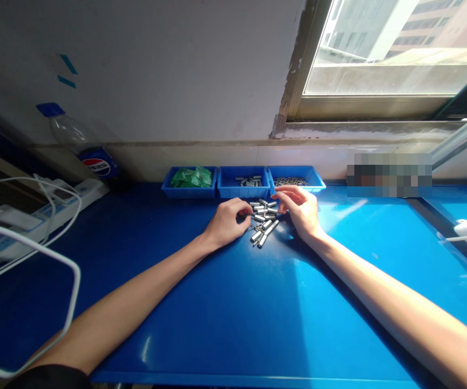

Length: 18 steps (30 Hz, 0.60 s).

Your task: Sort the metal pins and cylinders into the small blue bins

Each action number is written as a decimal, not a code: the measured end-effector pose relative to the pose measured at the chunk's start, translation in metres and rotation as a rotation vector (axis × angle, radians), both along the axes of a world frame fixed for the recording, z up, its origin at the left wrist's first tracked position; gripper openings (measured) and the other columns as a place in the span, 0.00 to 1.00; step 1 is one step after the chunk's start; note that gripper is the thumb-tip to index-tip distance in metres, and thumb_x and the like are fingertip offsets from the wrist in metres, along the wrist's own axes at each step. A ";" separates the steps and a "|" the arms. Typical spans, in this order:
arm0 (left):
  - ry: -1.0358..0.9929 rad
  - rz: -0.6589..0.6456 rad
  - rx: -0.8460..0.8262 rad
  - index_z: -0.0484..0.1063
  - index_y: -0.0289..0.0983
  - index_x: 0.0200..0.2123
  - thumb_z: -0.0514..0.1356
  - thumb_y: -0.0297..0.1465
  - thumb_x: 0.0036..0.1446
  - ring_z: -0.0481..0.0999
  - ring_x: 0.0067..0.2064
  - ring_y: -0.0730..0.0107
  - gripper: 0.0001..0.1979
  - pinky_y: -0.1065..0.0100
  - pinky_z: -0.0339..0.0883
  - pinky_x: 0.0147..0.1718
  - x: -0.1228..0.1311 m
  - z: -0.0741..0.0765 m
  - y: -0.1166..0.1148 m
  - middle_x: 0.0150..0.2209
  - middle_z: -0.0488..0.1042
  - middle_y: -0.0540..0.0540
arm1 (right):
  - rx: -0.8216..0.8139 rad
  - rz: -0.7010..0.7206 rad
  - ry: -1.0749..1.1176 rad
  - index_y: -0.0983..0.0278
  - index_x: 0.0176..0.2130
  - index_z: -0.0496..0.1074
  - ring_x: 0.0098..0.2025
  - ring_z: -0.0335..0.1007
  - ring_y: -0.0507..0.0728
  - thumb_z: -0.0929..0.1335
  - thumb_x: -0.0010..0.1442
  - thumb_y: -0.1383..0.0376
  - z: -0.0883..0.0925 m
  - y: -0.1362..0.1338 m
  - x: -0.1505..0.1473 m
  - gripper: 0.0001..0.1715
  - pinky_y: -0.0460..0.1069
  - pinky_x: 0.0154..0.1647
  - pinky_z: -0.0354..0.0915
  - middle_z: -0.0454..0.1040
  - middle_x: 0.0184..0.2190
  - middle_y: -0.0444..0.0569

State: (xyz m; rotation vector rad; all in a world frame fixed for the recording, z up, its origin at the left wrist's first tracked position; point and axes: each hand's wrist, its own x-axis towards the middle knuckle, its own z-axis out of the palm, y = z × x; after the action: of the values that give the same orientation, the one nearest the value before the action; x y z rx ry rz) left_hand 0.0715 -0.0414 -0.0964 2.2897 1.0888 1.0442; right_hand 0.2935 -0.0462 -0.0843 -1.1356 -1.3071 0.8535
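Observation:
On the blue tabletop lies a loose pile of short silvery metal cylinders, with some thin pin-like pieces among them. My left hand rests at the pile's left edge, its fingers curled and the thumb close to the index finger; anything between them is too small to make out. Over the pile's right side, my right hand is raised, thumb and index fingertips close together in a pinch. Whether it holds a small piece cannot be seen. Its fingertips are just in front of the right blue bin.
Beside that bin stand a middle blue bin with metal cylinders and a left blue bin with green plastic packets. A Pepsi bottle, power strip and white cable are at left. A window is at upper right.

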 end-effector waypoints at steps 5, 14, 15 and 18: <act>-0.068 0.060 -0.001 0.80 0.38 0.37 0.63 0.26 0.60 0.80 0.36 0.66 0.05 0.66 0.73 0.39 0.001 0.006 -0.004 0.36 0.82 0.47 | -0.009 0.000 0.000 0.59 0.42 0.79 0.24 0.70 0.53 0.73 0.59 0.55 -0.001 0.001 0.000 0.13 0.52 0.29 0.70 0.83 0.35 0.48; -0.436 0.099 -0.259 0.81 0.37 0.37 0.70 0.36 0.57 0.85 0.37 0.62 0.09 0.63 0.79 0.42 -0.004 0.001 0.003 0.37 0.84 0.46 | -0.004 0.045 -0.028 0.58 0.42 0.79 0.24 0.71 0.54 0.73 0.59 0.57 0.000 -0.002 -0.001 0.12 0.52 0.29 0.70 0.81 0.30 0.45; -0.480 0.070 -0.313 0.80 0.37 0.36 0.71 0.38 0.56 0.85 0.37 0.62 0.10 0.63 0.79 0.41 -0.004 0.001 0.005 0.36 0.84 0.45 | -0.009 0.065 -0.039 0.59 0.42 0.79 0.24 0.71 0.54 0.73 0.59 0.58 0.001 -0.003 -0.001 0.12 0.51 0.29 0.70 0.81 0.30 0.45; -0.582 0.020 -0.440 0.79 0.36 0.35 0.73 0.40 0.53 0.85 0.33 0.61 0.14 0.64 0.79 0.36 -0.004 0.002 0.008 0.33 0.84 0.45 | -0.021 0.134 -0.105 0.60 0.44 0.80 0.23 0.71 0.54 0.73 0.59 0.59 0.001 -0.006 -0.004 0.13 0.51 0.27 0.68 0.81 0.31 0.46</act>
State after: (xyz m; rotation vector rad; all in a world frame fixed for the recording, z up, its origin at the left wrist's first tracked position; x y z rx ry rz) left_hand 0.0679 -0.0335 -0.0945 1.5006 0.9698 1.2257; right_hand 0.2899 -0.0524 -0.0829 -1.1318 -1.4767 0.9176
